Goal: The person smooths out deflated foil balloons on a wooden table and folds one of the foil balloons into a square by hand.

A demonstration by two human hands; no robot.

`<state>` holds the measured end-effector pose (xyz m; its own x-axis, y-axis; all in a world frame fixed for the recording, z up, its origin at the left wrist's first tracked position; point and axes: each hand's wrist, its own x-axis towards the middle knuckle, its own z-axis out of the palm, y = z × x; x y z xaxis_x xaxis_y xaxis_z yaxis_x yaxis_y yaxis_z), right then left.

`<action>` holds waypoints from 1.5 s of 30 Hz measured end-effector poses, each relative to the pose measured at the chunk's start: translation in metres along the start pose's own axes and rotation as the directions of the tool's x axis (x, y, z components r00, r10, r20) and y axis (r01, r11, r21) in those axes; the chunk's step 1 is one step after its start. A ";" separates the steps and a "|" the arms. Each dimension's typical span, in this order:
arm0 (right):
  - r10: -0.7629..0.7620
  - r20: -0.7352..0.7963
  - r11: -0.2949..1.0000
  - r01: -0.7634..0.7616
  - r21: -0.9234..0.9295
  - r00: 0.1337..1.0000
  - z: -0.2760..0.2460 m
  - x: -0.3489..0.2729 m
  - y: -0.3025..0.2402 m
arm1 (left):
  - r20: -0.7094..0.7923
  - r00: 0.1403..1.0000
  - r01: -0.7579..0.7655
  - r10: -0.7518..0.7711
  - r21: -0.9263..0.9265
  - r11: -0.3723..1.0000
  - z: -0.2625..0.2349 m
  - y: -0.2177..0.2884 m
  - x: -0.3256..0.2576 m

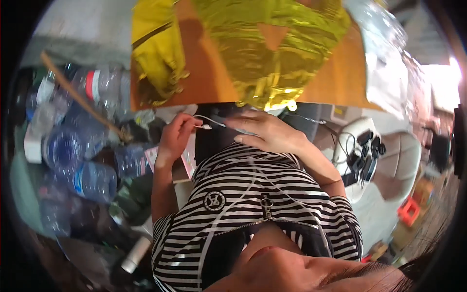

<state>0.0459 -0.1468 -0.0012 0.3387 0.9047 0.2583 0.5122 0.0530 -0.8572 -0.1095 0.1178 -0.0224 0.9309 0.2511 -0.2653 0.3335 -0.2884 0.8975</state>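
Note:
My left hand [176,134] pinches the plug end of a thin white cable [206,122] between its fingers, just below the table edge. My right hand [265,130] lies flat with fingers spread on a dark object at my waist, touching the same cable. The cable runs down over my black-and-white striped shirt [253,194]. Above both hands a crumpled gold foil sheet [272,44] lies on the orange table [335,73], with a yellow bag [155,53] beside it.
Several clear plastic bottles [82,160] are piled on the left, with a wooden stick [78,95] across them. On the right a white stand [357,146] carries black devices and cables. A red crate [409,210] sits on the floor at the right.

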 end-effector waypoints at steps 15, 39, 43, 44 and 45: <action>-0.094 0.816 0.933 0.336 -0.128 0.570 0.149 0.061 0.016 | -0.110 0.923 0.349 -0.369 -0.167 0.922 0.036 -0.135 -0.166; -0.371 0.902 0.860 -0.284 0.424 0.223 0.055 0.079 -0.028 | -0.364 0.893 0.218 -0.264 -0.162 0.962 0.063 -0.030 -0.181; 0.172 0.984 0.778 -0.618 -0.110 0.042 0.065 0.072 -0.018 | -0.354 0.865 0.327 -0.355 -0.137 0.935 0.076 -0.023 -0.170; 0.273 0.936 0.915 -0.361 -0.181 0.222 0.071 0.066 -0.011 | -0.396 0.896 0.232 -0.200 0.033 0.972 0.079 -0.027 -0.169; 0.305 0.857 0.951 -0.085 -0.297 0.415 0.073 0.062 -0.007 | -0.410 0.911 0.133 -0.038 0.206 0.969 0.080 -0.028 -0.167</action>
<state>0.0058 -0.0601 -0.0121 -0.3793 0.7542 -0.5361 0.6928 -0.1525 -0.7048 -0.2626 0.0099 -0.0316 0.7746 0.6186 -0.1318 0.4782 -0.4365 0.7621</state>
